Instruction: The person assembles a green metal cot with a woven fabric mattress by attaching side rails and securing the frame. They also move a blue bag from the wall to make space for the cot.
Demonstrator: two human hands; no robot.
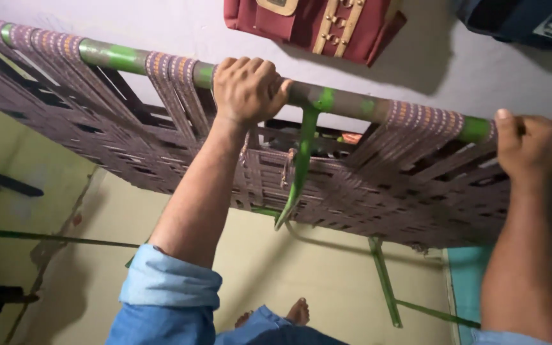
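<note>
A folding cot with a green metal frame rail (116, 57) and brown woven straps (129, 147) stands tipped on its side in front of me. My left hand (248, 88) is wrapped around the top rail near its middle. My right hand (533, 148) grips the same rail further right, thumb on top. A loose green strap (301, 166) hangs from the rail between my hands. Both sleeves are rolled-up blue denim.
A maroon bag (314, 22) with tan straps hangs on the white wall behind the cot, and a dark blue bag (525, 19) hangs at the upper right. Green cot legs (384, 281) stick out below. My bare foot (298, 312) stands on the pale yellow floor.
</note>
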